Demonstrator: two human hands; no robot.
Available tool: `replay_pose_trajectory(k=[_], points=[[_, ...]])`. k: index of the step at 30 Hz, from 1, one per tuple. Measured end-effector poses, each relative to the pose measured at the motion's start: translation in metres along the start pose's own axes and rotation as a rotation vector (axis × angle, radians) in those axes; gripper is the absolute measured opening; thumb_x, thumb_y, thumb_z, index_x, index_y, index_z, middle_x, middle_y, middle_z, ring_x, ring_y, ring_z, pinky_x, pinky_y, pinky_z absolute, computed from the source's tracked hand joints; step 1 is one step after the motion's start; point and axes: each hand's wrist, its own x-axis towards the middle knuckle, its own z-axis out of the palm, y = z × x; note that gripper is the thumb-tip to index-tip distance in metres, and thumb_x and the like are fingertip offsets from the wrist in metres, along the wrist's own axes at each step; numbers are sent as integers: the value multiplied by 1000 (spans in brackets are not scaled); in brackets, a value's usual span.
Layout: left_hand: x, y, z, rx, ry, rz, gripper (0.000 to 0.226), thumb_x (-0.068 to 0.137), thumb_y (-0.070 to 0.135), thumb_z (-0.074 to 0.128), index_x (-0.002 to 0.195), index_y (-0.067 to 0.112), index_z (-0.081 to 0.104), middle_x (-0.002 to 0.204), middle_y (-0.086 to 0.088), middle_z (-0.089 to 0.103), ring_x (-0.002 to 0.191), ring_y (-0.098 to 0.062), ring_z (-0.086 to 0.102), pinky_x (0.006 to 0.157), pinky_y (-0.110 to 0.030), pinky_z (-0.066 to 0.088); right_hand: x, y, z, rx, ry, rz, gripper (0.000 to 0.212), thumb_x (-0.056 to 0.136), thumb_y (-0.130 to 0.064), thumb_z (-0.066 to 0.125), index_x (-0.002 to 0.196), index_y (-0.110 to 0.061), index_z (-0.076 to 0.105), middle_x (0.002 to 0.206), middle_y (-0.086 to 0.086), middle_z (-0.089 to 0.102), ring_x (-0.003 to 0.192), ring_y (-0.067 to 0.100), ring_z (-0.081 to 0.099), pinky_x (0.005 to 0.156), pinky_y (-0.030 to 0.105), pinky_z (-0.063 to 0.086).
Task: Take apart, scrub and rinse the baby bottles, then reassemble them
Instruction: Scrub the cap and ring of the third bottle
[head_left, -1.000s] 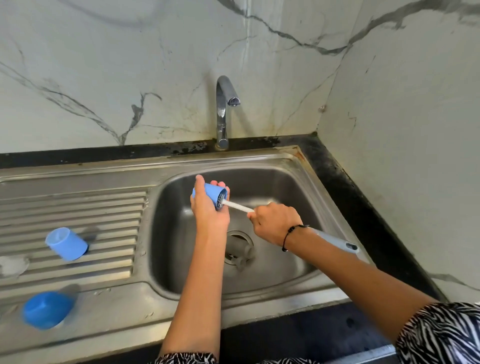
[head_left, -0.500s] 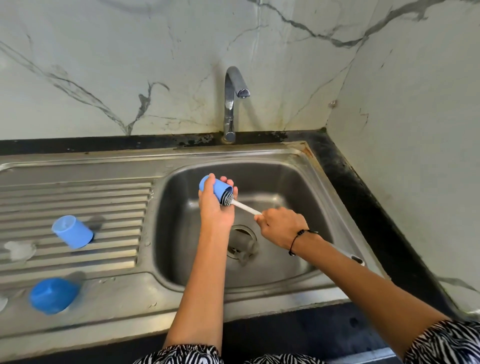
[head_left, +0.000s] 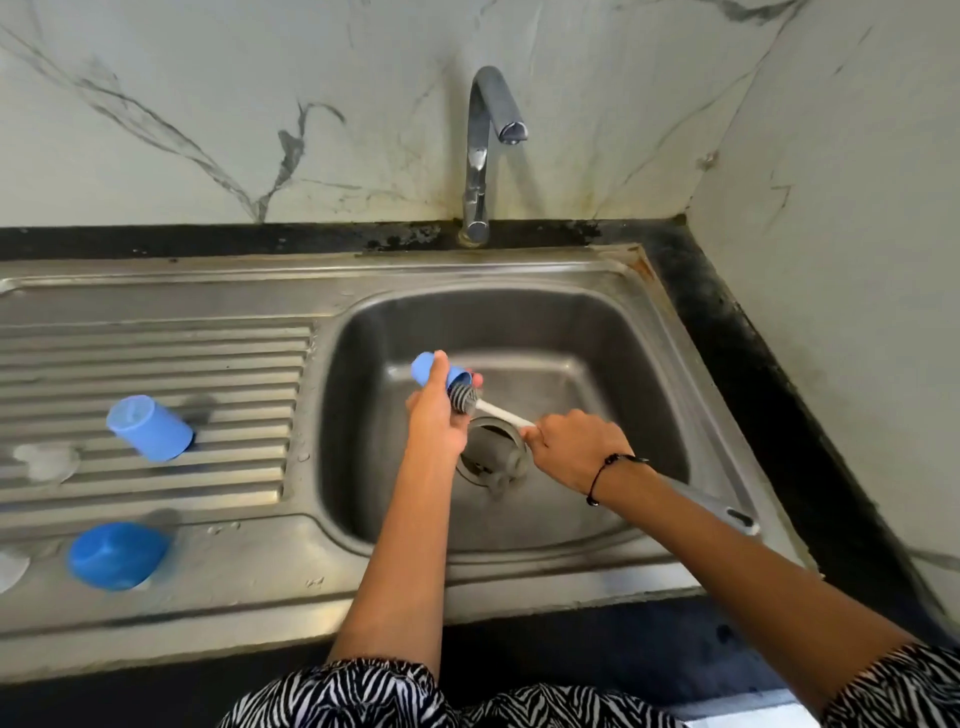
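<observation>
Blue plastic bottle cap (head_left: 434, 370) gripped in my left hand (head_left: 435, 415) over the steel sink (head_left: 597, 332); right hand (head_left: 574, 447) clutches the white-handled grey ribbed brush (head_left: 462, 397), its head at the cap's mouth. Marble walls behind.

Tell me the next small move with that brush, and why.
Probably push the brush back into the blue cap. Its grey bristle head sits mostly outside the cap's mouth, the left hand grips the cap over the sink, the right hand grips the handle, and the tap looks dry.
</observation>
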Motion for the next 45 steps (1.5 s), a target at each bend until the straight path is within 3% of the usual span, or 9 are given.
replay_pose_trajectory(k=[4, 8, 13, 18, 22, 33, 37, 45], points=[[24, -4, -23, 192, 192, -11, 36, 89, 25, 65, 115, 7, 48, 99, -14, 55, 66, -16, 54, 69, -34, 52, 8, 9, 4, -27, -64, 83, 43, 99, -40, 30, 112, -11, 58, 117, 12, 60, 105, 30, 57, 75, 31, 37], [45, -3, -37, 473, 314, 28, 30, 89, 27, 64, 110, 11, 50, 88, -6, 54, 68, -18, 50, 63, -29, 42, 29, 20, 6, 65, -108, 193, 39, 99, -32, 34, 116, -6, 58, 120, 16, 58, 109, 33, 55, 77, 31, 38], [75, -16, -44, 1078, 301, 69, 46, 76, 34, 69, 107, 3, 57, 108, -14, 64, 88, -30, 62, 79, -35, 52, 53, 18, 24, 108, -183, 202, 36, 98, -28, 36, 119, -5, 54, 121, 19, 57, 110, 36, 54, 79, 33, 42], [90, -20, -34, 1491, 253, 138, 44, 83, 32, 62, 116, 4, 53, 118, -18, 57, 112, -37, 51, 90, -40, 45, 78, 13, 42, 186, -243, 229, 29, 94, -24, 41, 116, -9, 51, 114, 17, 58, 99, 34, 56, 71, 30, 38], [102, -29, -32, 1598, 256, 141, 48, 88, 31, 60, 125, 3, 47, 129, -18, 45, 117, -37, 46, 95, -39, 39, 95, 14, 50, 209, -259, 236, 26, 93, -20, 43, 114, -8, 52, 110, 17, 59, 95, 34, 56, 70, 29, 39], [103, -40, -34, 1760, 266, 200, 52, 90, 33, 58, 131, 7, 40, 132, -17, 45, 119, -33, 44, 94, -39, 39, 103, 22, 56, 230, -255, 246, 24, 92, -16, 43, 112, -9, 53, 106, 15, 60, 79, 28, 46, 67, 29, 37], [94, -33, -28, 1725, 274, 244, 51, 90, 32, 58, 131, 7, 41, 132, -16, 43, 119, -32, 43, 94, -38, 39, 99, 24, 50, 222, -234, 262, 25, 90, -14, 43, 112, -9, 55, 107, 14, 60, 90, 31, 55, 68, 30, 40], [52, -31, -13, 1588, 231, 325, 40, 91, 23, 56, 127, 7, 47, 130, -15, 41, 119, -31, 41, 97, -38, 38, 72, 22, 22, 224, -148, 269, 32, 88, -7, 46, 118, -4, 57, 116, 20, 58, 105, 38, 56, 79, 33, 45]])
